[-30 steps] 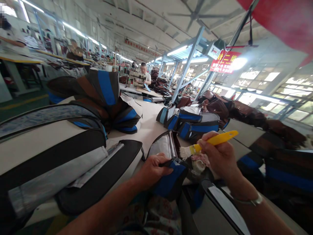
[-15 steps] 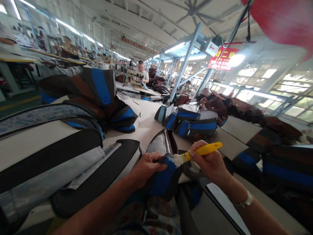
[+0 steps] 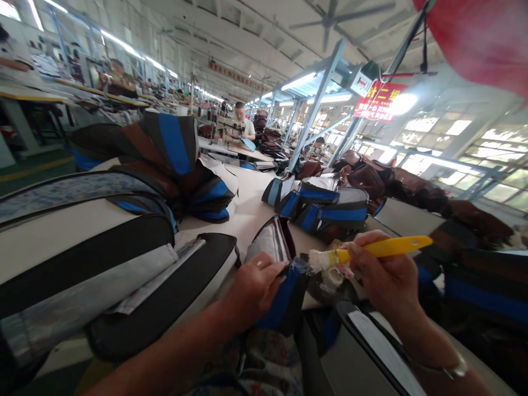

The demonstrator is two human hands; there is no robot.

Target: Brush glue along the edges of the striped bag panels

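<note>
Head view, left hand (image 3: 256, 287) palm-down, fingers (image 3: 275, 273) clamping the blue-and-black fabric bag panel (image 3: 284, 297), right hand (image 3: 385, 272) raised, fingers pinching a yellow-handled white-bristle brush (image 3: 363, 252), bristles just above the left fingers, over the pale worktop (image 3: 247, 212).

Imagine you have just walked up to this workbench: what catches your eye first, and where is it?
The yellow-handled brush in the right hand, near the centre, bristles meeting the blue and black bag piece gripped by the left hand. Behind, striped bag panels pile up at left; a red sign hangs upper right.
</note>
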